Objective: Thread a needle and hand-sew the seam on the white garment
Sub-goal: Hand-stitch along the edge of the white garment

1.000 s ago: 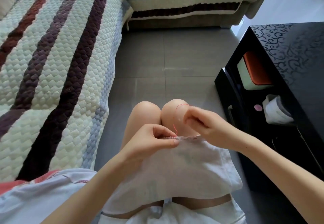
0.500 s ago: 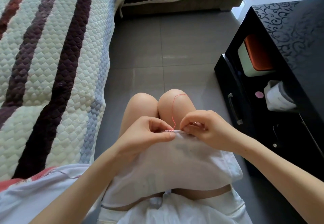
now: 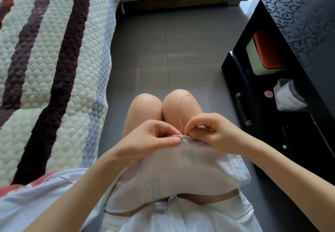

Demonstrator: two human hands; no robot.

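Head view: we see white garment [image 3: 172,173] draped over lap, seam [image 3: 184,136] along its top edge. Left hand [image 3: 145,141] pinches seam; right hand [image 3: 215,132] pinches it just beside. Red thread [image 3: 180,115] rises between them.

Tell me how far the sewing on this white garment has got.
Done: red thread already runs from stitches at the seam, so threading is over. In hand: left hand and right hand pinch the seam of the white garment; needle hidden. Left: the plain edge toward the right hand.
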